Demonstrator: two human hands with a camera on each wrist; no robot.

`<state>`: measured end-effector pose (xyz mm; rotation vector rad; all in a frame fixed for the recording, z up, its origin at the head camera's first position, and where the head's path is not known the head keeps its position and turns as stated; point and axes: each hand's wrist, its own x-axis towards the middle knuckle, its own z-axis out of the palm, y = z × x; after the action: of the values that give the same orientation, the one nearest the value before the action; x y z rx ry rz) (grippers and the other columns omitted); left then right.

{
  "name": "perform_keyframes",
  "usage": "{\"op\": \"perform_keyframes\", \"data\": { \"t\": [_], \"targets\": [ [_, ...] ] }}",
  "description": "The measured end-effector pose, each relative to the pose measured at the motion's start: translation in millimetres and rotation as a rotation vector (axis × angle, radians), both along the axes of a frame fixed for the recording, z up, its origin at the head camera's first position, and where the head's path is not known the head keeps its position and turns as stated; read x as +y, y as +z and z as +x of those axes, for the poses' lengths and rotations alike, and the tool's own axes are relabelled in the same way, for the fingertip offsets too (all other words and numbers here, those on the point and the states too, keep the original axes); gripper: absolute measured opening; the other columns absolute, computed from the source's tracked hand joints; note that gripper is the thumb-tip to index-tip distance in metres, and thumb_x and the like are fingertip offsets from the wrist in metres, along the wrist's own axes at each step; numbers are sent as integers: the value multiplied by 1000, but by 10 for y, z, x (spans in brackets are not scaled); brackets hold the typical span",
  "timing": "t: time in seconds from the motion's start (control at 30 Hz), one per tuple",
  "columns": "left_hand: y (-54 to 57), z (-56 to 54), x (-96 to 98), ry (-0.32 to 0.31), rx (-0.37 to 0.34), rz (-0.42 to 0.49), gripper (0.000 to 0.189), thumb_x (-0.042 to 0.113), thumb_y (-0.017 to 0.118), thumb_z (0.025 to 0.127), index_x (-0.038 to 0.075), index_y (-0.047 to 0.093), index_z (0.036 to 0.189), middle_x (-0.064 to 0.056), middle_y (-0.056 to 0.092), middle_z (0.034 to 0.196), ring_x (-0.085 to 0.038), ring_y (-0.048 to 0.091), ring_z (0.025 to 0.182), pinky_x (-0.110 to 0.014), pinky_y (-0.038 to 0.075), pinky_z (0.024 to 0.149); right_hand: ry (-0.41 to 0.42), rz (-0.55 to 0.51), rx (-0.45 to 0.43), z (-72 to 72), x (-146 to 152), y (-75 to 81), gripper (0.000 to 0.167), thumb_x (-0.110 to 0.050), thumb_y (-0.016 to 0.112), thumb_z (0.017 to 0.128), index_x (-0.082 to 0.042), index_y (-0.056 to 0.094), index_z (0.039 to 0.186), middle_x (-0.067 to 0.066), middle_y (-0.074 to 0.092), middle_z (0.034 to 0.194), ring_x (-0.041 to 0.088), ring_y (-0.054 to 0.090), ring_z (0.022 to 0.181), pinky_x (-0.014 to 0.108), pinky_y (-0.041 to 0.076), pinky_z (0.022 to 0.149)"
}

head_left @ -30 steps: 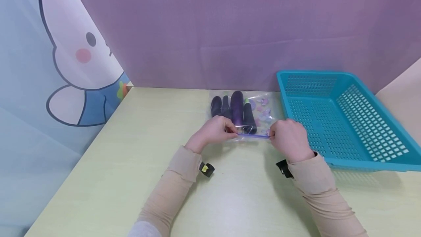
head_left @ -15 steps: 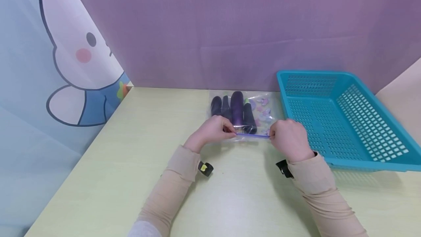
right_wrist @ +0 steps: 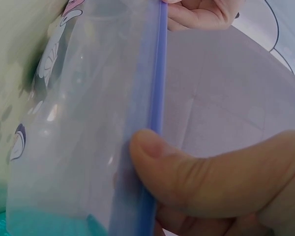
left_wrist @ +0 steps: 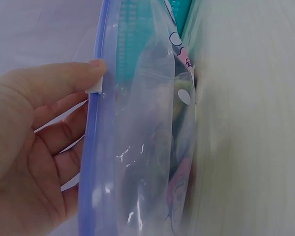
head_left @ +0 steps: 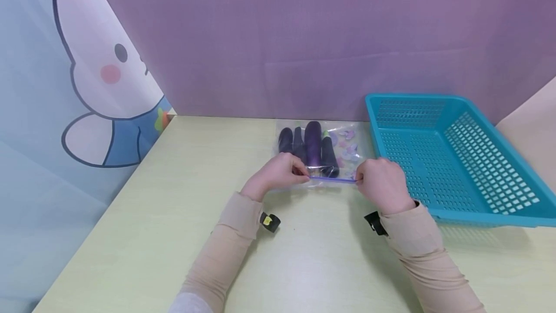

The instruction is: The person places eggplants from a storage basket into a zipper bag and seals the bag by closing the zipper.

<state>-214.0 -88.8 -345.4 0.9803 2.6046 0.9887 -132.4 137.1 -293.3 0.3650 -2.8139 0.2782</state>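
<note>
A clear zip bag [head_left: 351, 143] with pink and purple printed figures lies at the back of the table. Inside it are several dark purple eggplants [head_left: 313, 144], side by side. My left hand [head_left: 280, 170] pinches the small white slider [left_wrist: 96, 88] on the bag's blue-purple zip strip [head_left: 332, 179], its other fingers loosely bent behind the strip. Toward the strip's right end, my right hand [head_left: 383, 183] grips the bag's edge between thumb and curled fingers. In the right wrist view the thumb [right_wrist: 177, 172] presses on the strip; the fingers behind it are mostly hidden.
A teal plastic basket [head_left: 434, 216] with perforated walls stands close to the right of the bag. Behind the pale table [head_left: 173, 216] rises a purple cloth backdrop [head_left: 304, 37]. A blue cloth with a cartoon rabbit [head_left: 113, 100] hangs at the left.
My left hand has slid slightly left along the zip strip, showing more of it between the hands. The right hand, the eggplants and the basket stay in place.
</note>
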Motion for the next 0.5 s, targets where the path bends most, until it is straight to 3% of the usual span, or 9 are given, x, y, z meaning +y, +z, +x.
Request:
{"op": "perform_keyframes", "data": {
  "t": [0.5],
  "targets": [
    [-34,-43,-47,10,-34,-7,7,17,70,85,12,75,87,2,72,84,-5,61,72,-19,50,69,0,4,1,-2,12,-8,22,9,57,67,-8,63,54,2,56,53,18,44,49,34,39,43]
  ]
}}
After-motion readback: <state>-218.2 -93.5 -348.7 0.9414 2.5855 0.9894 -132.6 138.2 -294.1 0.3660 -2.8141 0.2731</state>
